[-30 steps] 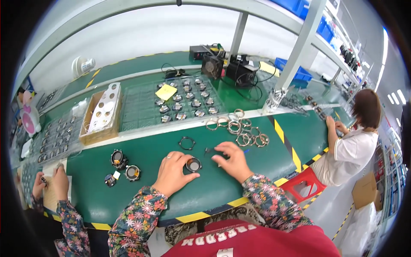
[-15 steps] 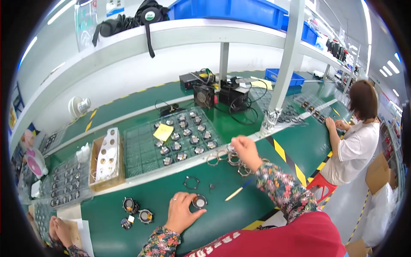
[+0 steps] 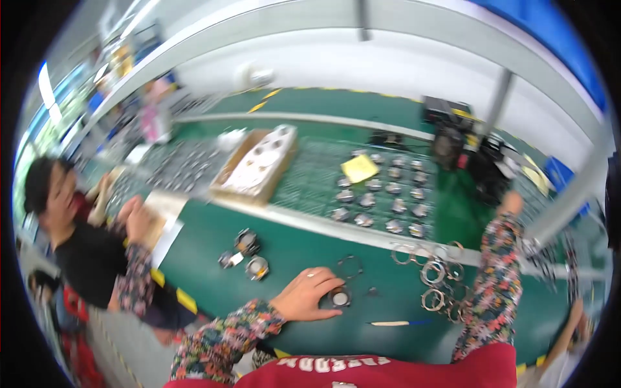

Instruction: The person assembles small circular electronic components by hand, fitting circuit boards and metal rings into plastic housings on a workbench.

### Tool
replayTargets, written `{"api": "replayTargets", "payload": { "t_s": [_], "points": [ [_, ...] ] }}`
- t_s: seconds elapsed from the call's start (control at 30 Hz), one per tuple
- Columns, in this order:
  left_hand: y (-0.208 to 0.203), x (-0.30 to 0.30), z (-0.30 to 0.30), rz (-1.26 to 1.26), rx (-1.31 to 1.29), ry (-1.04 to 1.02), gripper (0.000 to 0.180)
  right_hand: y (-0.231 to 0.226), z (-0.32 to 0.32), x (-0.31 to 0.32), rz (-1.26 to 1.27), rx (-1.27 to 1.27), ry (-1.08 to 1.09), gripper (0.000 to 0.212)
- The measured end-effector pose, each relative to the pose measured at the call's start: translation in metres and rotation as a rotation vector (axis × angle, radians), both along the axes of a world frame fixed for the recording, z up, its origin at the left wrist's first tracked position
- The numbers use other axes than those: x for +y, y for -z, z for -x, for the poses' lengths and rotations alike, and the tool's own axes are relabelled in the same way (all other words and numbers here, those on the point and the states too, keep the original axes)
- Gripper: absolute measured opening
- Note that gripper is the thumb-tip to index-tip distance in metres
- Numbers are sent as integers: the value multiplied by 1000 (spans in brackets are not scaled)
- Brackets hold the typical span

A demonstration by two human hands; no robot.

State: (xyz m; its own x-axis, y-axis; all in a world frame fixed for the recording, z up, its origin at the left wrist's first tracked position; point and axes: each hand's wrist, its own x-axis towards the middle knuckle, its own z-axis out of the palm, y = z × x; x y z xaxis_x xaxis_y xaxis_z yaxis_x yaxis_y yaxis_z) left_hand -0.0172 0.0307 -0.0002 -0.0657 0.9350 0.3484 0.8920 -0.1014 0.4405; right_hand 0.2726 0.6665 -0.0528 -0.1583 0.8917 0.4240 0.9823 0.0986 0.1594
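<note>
My left hand (image 3: pixel 309 294) rests on the green bench, thumb and forefinger curled round a small round dark-rimmed part with a silver disc (image 3: pixel 339 297). Stretched far forward on the right, my right hand (image 3: pixel 512 202) is blurred beside the black equipment; its fingers cannot be made out. Just beyond my left hand lies a thin dark ring (image 3: pixel 350 266), with a tiny dark piece (image 3: pixel 372 291) to its right. A pen-like tool with a pale handle (image 3: pixel 390 323) lies nearer me. Several metal rings (image 3: pixel 433 273) are scattered left of my right forearm.
Round assemblies (image 3: pixel 257 268) stand left of my left hand. Behind are a clear tray (image 3: pixel 317 169) of similar parts with a yellow note (image 3: pixel 359 169), and a cardboard box (image 3: pixel 242 196). A shelf post (image 3: pixel 576 171) rises at right. A co-worker (image 3: pixel 84 252) sits left.
The view has swung left, bringing the left co-worker into sight. My right hand has gone from above the metal rings to farther forward, near the black equipment. My left hand still holds the round part.
</note>
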Motion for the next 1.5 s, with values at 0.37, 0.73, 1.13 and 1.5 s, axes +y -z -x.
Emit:
{"api": "replayTargets", "payload": {
  "t_s": [0.37,0.73,1.13,1.5],
  "points": [
    [3,-3,-5,32,7,14,67,58,-46,205,57,601,-56,56],
    [14,-47,3,-277,96,-245,24,-2,-34,124,148,1265,-35,97],
    [-10,-141,120,89,-188,-917,44,-19,11,-8,-194,864,-327,60],
    [-22,-156,148,430,-364,-684,33,-70,5,-136,124,1180,-540,45]
  ]
}}
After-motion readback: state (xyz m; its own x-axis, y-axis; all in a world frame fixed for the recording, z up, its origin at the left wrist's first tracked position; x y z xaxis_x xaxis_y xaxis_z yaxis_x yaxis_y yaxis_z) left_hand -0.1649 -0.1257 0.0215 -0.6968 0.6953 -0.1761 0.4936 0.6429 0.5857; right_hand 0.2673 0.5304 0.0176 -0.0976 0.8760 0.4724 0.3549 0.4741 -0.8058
